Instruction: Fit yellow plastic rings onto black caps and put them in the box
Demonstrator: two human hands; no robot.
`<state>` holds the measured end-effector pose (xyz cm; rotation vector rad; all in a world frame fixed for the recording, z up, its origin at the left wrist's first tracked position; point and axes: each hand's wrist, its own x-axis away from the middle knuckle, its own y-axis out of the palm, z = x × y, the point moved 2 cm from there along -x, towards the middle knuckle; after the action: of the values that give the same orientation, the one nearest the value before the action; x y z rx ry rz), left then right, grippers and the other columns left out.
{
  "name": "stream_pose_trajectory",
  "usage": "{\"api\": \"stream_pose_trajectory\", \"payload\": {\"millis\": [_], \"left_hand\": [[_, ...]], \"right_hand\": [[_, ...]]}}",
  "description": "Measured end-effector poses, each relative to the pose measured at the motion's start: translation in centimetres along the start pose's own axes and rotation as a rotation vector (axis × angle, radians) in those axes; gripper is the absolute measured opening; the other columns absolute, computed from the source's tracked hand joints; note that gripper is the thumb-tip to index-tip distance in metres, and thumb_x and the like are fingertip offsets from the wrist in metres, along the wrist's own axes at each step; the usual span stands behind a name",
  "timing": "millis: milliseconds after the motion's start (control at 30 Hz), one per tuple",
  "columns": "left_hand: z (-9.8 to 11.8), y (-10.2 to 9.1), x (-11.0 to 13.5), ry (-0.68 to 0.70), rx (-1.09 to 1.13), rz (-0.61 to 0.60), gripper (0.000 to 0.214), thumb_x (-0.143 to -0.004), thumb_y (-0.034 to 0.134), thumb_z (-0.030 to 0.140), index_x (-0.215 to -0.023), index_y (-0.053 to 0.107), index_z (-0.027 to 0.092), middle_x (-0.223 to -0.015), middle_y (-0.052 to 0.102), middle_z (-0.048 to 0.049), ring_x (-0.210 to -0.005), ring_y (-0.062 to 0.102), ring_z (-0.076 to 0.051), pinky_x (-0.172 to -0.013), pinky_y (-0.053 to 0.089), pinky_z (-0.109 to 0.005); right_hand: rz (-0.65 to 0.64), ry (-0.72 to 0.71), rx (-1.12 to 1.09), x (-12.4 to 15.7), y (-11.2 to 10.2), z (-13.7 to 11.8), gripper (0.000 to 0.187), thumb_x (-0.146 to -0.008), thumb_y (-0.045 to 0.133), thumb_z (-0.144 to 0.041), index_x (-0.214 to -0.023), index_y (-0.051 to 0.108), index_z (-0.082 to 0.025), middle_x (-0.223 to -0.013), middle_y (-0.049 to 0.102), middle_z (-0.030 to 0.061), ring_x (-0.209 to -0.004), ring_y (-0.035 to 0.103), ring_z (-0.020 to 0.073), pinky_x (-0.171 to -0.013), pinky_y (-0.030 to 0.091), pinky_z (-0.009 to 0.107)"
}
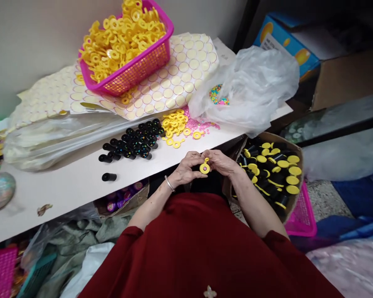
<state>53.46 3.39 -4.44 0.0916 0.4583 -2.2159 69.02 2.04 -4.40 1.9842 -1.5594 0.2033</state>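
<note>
In front of my body, at the table's near edge, a yellow plastic ring piece with a small looped tab (204, 167) is held between both hands. A small pinkish spot shows at its centre. My left hand (187, 169) grips it from the left, thumb below and fingers curled above. My right hand (223, 163) pinches at the tab from the right, its fingertips partly hidden. Beyond the hands lie a pile of similar yellow pieces (174, 122) and scattered pink beads (194, 123). To their left stand or lean many black tubes (133, 140), some with coloured bits inside.
One black tube (109, 177) lies apart on the white table (77, 182). A pink basket (143, 72) heaped with yellow pieces sits on sticker sheets (180, 85). A plastic bag (255, 82) holds coloured beads. By my right arm is a cardboard box (299, 165) of yellow-capped black tubes.
</note>
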Motion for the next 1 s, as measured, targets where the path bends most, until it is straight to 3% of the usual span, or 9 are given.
{"api": "stream_pose_trajectory", "payload": {"millis": [100, 233, 500, 600, 767, 833, 867, 900, 1000], "left_hand": [[0.3, 0.6, 0.0, -0.031, -0.054, -0.108, 0.037, -0.068, 0.074, 0.042, -0.097, 0.07, 0.02, -0.087, 0.065, -0.0066, -0.105, 0.048, -0.023, -0.097, 0.039, -0.042], [0.5, 1.4, 0.0, -0.028, -0.143, -0.175, 0.03, -0.07, 0.073, 0.038, -0.093, 0.07, 0.019, -0.086, 0.065, -0.0059, -0.106, 0.048, -0.024, -0.098, 0.04, -0.042], [1.8, 2.2, -0.1, 0.184, -0.274, -0.215, 0.023, -0.078, 0.066, 0.037, -0.09, 0.067, 0.018, -0.089, 0.065, -0.0077, -0.107, 0.049, -0.024, -0.097, 0.041, -0.046], [1.9, 2.4, -0.1, 0.21, -0.281, -0.241, 0.023, -0.078, 0.065, 0.037, -0.093, 0.066, 0.019, -0.092, 0.066, -0.0077, -0.109, 0.048, -0.025, -0.097, 0.042, -0.046], [1.8, 3.2, -0.5, 0.249, -0.236, -0.277, 0.025, -0.08, 0.063, 0.037, -0.099, 0.065, 0.021, -0.092, 0.067, -0.0074, -0.106, 0.052, -0.024, -0.1, 0.041, -0.048], [1.9, 3.4, -0.6, 0.267, -0.254, -0.254, 0.034, -0.078, 0.065, 0.04, -0.107, 0.064, 0.021, -0.1, 0.066, -0.0096, -0.11, 0.051, -0.025, -0.1, 0.04, -0.05], [2.0, 3.4, -0.6, 0.273, -0.273, -0.213, 0.041, -0.076, 0.066, 0.042, -0.112, 0.062, 0.021, -0.106, 0.064, -0.0114, -0.113, 0.049, -0.026, -0.1, 0.04, -0.051], [2.0, 3.2, -0.5, 0.278, -0.295, -0.159, 0.048, -0.074, 0.068, 0.043, -0.116, 0.059, 0.02, -0.111, 0.062, -0.0132, -0.116, 0.047, -0.027, -0.099, 0.04, -0.051], [1.7, 1.8, 0.2, 0.281, -0.372, 0.029, 0.048, -0.072, 0.07, 0.043, -0.113, 0.06, 0.02, -0.111, 0.062, -0.013, -0.108, 0.051, -0.024, -0.092, 0.045, -0.046]], "right_hand": [[-0.144, 0.008, 0.059, 0.8, -0.9, 0.3, 0.047, -0.052, 0.081, -0.046, -0.077, 0.057, -0.014, -0.066, 0.058, -0.0016, -0.057, 0.051, 0.0078, -0.05, 0.04, 0.02], [-0.213, -0.021, 0.11, 1.4, -1.6, 1.0, 0.04, -0.048, 0.082, -0.024, -0.078, 0.057, -0.014, -0.069, 0.057, -0.0042, -0.064, 0.05, 0.0076, -0.058, 0.041, 0.02], [-0.34, -0.05, 0.149, 2.1, -1.7, 1.7, 0.04, -0.053, 0.076, -0.024, -0.088, 0.062, -0.012, -0.078, 0.061, -0.0024, -0.071, 0.053, 0.0093, -0.065, 0.042, 0.022], [-0.314, -0.097, 0.059, 2.8, -1.5, 2.5, 0.041, -0.054, 0.076, -0.025, -0.09, 0.063, -0.012, -0.082, 0.063, -0.0007, -0.074, 0.055, 0.0106, -0.066, 0.043, 0.022], [-0.133, -0.204, -0.063, 4.1, -1.2, 3.4, 0.042, -0.059, 0.074, -0.031, -0.096, 0.062, -0.014, -0.088, 0.065, 0.0015, -0.083, 0.058, 0.013, -0.076, 0.045, 0.025], [-0.079, -0.213, -0.021, 4.7, -2.2, 3.0, 0.047, -0.056, 0.075, -0.033, -0.097, 0.061, -0.016, -0.09, 0.065, 0.0027, -0.084, 0.059, 0.015, -0.076, 0.046, 0.028], [0.008, -0.236, 0.032, 5.1, -3.3, 2.5, 0.048, -0.056, 0.075, -0.035, -0.098, 0.06, -0.018, -0.089, 0.065, 0.003, -0.082, 0.059, 0.016, -0.075, 0.047, 0.03], [0.134, -0.272, 0.112, 5.7, -4.9, 1.9, 0.046, -0.057, 0.074, -0.038, -0.097, 0.059, -0.019, -0.087, 0.064, 0.0034, -0.08, 0.059, 0.0171, -0.073, 0.048, 0.032], [0.782, -0.516, 0.571, 7.4, -12.0, -0.2, 0.036, -0.069, 0.061, -0.051, -0.09, 0.056, -0.023, -0.084, 0.06, 0.0079, -0.081, 0.057, 0.0232, -0.073, 0.045, 0.044]]}}
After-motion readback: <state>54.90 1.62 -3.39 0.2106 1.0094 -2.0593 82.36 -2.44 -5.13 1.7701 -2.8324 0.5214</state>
